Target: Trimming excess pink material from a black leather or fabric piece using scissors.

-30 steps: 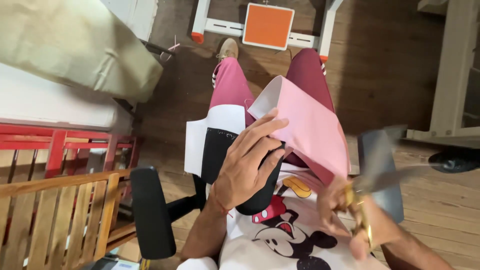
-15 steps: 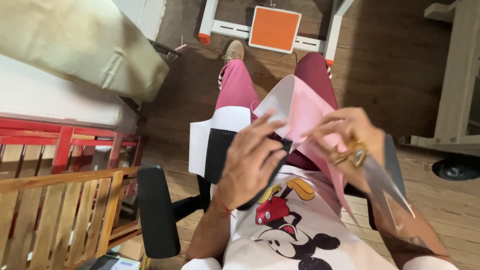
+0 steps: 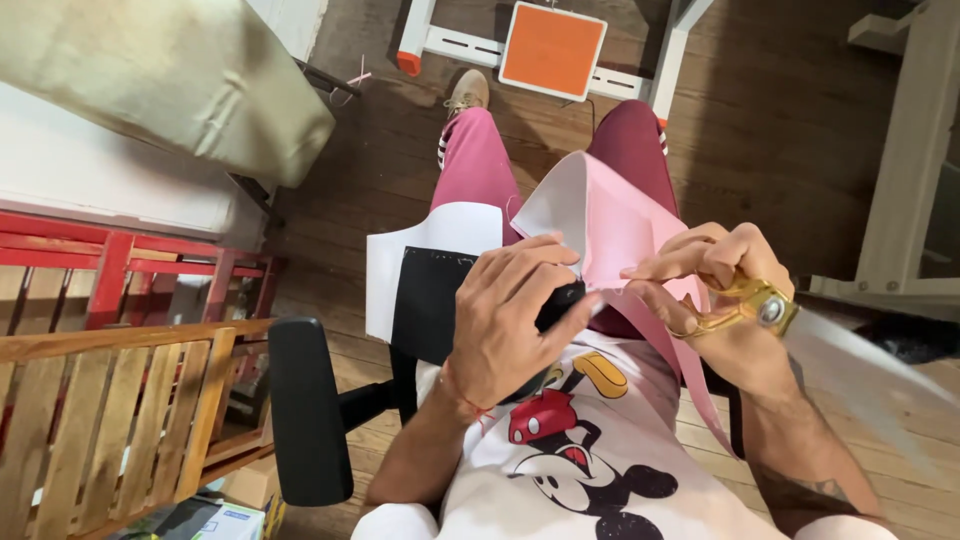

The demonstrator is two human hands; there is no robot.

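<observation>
Left hand point(image 3: 510, 320) grips a folded pink paper sheet point(image 3: 610, 235); beside it, right hand point(image 3: 725, 300) clasps gold-handled scissors point(image 3: 745, 300), blades seemingly blurred.

Dark plank floor point(image 3: 400, 190), red railing point(image 3: 130, 260), black armrest point(image 3: 305, 410)

Scissor blades point(image 3: 880, 375) blurred to a grey streak, black pad point(image 3: 430, 300) half hidden under left hand point(image 3: 510, 320), forearms cut off below.
</observation>
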